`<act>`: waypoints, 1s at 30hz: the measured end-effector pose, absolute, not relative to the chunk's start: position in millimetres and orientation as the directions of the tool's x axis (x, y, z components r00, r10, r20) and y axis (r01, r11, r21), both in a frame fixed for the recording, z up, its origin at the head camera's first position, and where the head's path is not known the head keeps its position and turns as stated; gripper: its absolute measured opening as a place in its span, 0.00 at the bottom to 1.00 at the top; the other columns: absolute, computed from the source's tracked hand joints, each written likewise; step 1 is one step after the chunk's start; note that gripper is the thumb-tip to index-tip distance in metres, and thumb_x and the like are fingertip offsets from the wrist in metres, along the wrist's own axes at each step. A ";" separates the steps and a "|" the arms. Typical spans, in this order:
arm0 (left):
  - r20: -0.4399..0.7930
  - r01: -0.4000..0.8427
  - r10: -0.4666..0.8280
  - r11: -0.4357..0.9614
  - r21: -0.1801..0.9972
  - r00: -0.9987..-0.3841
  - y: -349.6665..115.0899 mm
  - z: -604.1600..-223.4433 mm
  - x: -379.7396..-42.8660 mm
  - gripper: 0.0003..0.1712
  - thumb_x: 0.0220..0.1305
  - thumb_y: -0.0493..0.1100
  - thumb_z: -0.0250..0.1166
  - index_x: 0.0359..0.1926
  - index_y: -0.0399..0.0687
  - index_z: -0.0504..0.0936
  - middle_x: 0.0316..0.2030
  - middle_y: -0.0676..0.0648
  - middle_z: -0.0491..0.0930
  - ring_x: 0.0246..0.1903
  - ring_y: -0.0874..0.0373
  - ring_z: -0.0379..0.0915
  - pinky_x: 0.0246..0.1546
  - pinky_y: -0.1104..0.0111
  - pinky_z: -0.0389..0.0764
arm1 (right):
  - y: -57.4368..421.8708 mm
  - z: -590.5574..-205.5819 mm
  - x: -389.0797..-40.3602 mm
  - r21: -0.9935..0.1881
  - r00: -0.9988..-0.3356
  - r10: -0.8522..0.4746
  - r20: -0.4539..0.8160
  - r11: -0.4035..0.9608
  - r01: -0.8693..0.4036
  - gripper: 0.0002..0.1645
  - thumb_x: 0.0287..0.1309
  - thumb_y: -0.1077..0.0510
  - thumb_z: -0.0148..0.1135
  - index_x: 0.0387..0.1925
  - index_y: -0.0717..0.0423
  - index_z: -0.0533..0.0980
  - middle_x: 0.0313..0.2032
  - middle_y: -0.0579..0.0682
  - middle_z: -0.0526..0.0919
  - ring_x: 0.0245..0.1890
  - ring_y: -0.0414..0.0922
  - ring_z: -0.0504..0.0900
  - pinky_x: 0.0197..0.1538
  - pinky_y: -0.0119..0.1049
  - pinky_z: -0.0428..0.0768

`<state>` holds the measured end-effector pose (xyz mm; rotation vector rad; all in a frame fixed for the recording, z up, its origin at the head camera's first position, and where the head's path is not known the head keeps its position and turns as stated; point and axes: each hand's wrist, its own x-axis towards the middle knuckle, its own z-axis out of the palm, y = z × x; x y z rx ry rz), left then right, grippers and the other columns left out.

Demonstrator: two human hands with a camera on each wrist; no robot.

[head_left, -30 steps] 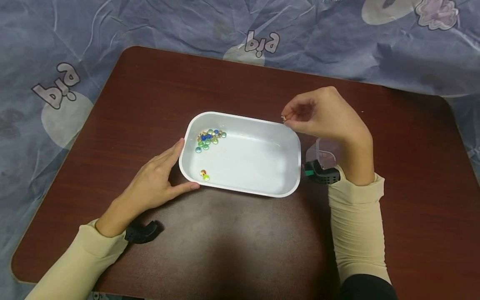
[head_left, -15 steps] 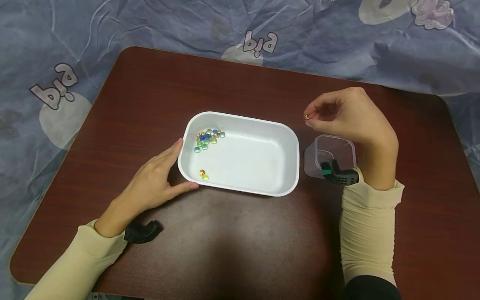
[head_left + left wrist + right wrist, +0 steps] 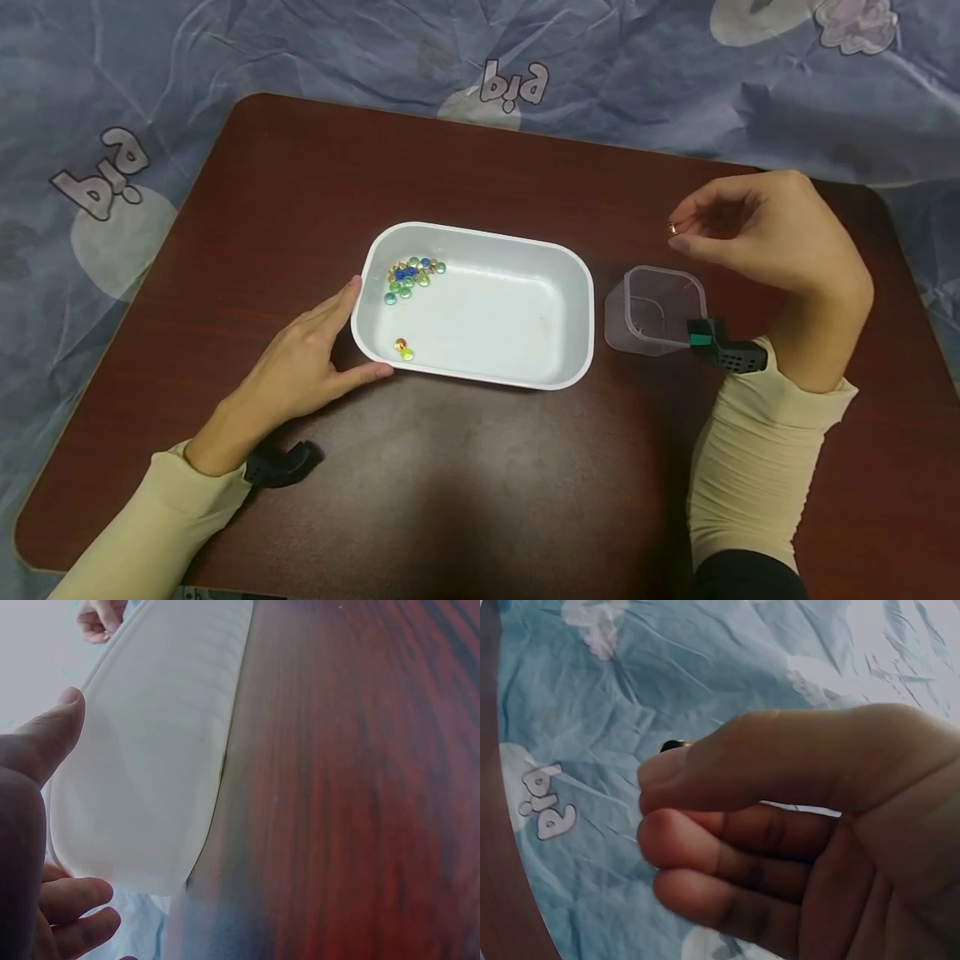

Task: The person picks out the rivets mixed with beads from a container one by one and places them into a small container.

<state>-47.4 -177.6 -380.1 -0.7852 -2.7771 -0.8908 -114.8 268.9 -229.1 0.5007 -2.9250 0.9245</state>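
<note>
A white tray (image 3: 480, 379) lies on the table, with several green, blue and gold glass beads (image 3: 408, 275) in its far left corner. Two more beads, one red-gold and one yellow-green (image 3: 405, 353), sit near its front left corner. My left hand (image 3: 303, 358) rests against the tray's left end, fingers extended and thumb along the front rim. Up in the air beyond the clear plastic container (image 3: 617, 312), my right hand (image 3: 772, 233) pinches a tiny gold-coloured bead (image 3: 672, 228) between thumb and finger. Only a dark and gold sliver of that bead (image 3: 676, 745) shows in the right wrist view.
The clear container stands just right of the tray, and the right wrist's black camera mount (image 3: 727, 346) overlaps its near right corner. A brown table (image 3: 450, 467) carries everything. Behind it hangs a blue-grey printed cloth (image 3: 315, 58).
My right hand has moved right from the tray's far right corner to beyond the container, still pinching the gold bead. The container has come into fuller view. My left hand stays at the tray.
</note>
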 end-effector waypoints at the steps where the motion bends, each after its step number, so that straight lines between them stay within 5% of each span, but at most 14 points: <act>1: 0.263 0.511 0.440 0.694 0.507 -0.859 -177.7 -380.1 -47.3 0.60 0.56 0.68 0.69 0.75 0.35 0.55 0.69 0.33 0.63 0.66 0.39 0.64 0.61 0.45 0.68 | 271.5 -228.2 -114.1 -0.560 -0.953 -0.280 0.114 0.774 -0.295 0.07 0.49 0.65 0.74 0.33 0.56 0.85 0.26 0.35 0.85 0.25 0.31 0.78 0.30 0.20 0.69; 11: 0.271 0.517 0.441 0.692 0.503 -0.855 -177.1 -379.9 -47.8 0.60 0.53 0.65 0.73 0.75 0.35 0.56 0.69 0.33 0.64 0.66 0.40 0.64 0.61 0.45 0.68 | 291.1 -224.0 -106.1 -0.560 -0.975 -0.218 0.039 0.803 -0.202 0.08 0.48 0.65 0.76 0.31 0.54 0.84 0.24 0.34 0.85 0.22 0.32 0.76 0.26 0.22 0.69; 24: 0.300 0.532 0.440 0.674 0.512 -0.846 -175.9 -378.9 -47.4 0.60 0.58 0.76 0.58 0.74 0.35 0.57 0.68 0.33 0.64 0.65 0.39 0.65 0.61 0.44 0.68 | 307.1 -219.6 -98.0 -0.620 -0.982 -0.189 0.002 0.770 -0.150 0.08 0.50 0.65 0.76 0.33 0.57 0.84 0.26 0.38 0.86 0.23 0.33 0.80 0.27 0.20 0.72; 30: 0.296 0.531 0.442 0.675 0.512 -0.847 -175.4 -378.5 -47.2 0.60 0.58 0.76 0.57 0.74 0.35 0.57 0.68 0.33 0.64 0.66 0.39 0.65 0.61 0.44 0.68 | 309.4 -222.0 -96.3 -0.544 -0.977 -0.211 -0.014 0.822 -0.169 0.08 0.50 0.65 0.75 0.33 0.55 0.84 0.26 0.35 0.85 0.21 0.33 0.77 0.25 0.22 0.70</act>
